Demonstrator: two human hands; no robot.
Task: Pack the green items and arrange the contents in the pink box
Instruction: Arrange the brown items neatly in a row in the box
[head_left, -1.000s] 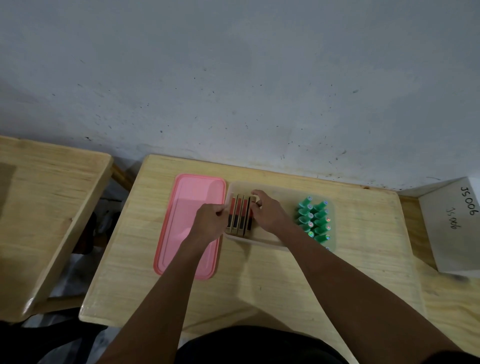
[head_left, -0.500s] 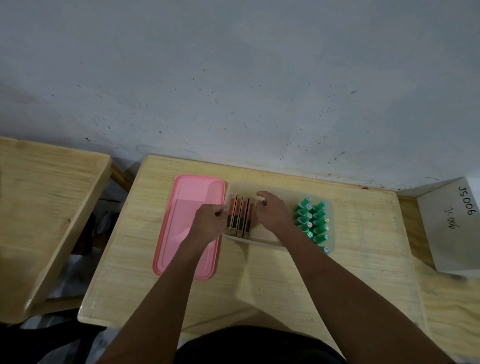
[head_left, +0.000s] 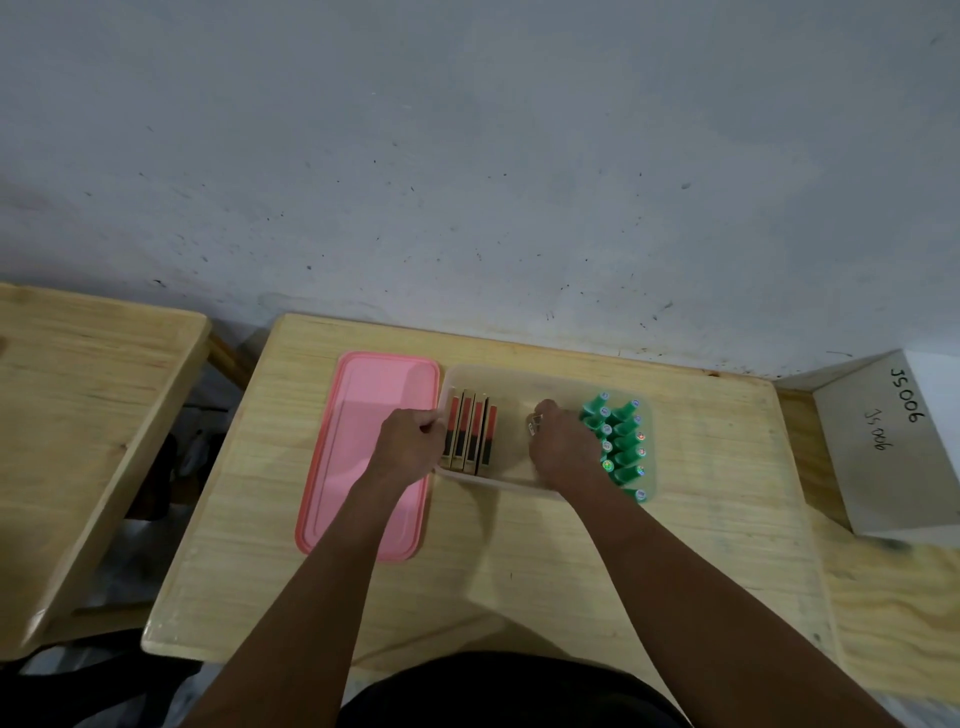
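A person's forearms reach over a pale wooden table (head_left: 519, 561) to a translucent rectangular plastic box (head_left: 519, 371). Its flat pink plastic lid (head_left: 374, 415) lies just to the left. The left hand (head_left: 410, 447) curls round the box's left rim, bracing it. The right hand (head_left: 566, 447) sits inside at mid-box with fingers bent down; whether they pinch anything cannot be told. Slim red-and-gold cartons (head_left: 470, 436) stand on edge at the left end. Green capped tubes (head_left: 626, 441) are already packed in two rows at the right end, right against that hand. A careless sweep there could topple the tubes. The cartons, unsupported on their right, could tip into the gap. A scuffed grey wall (head_left: 467, 156) rises behind.
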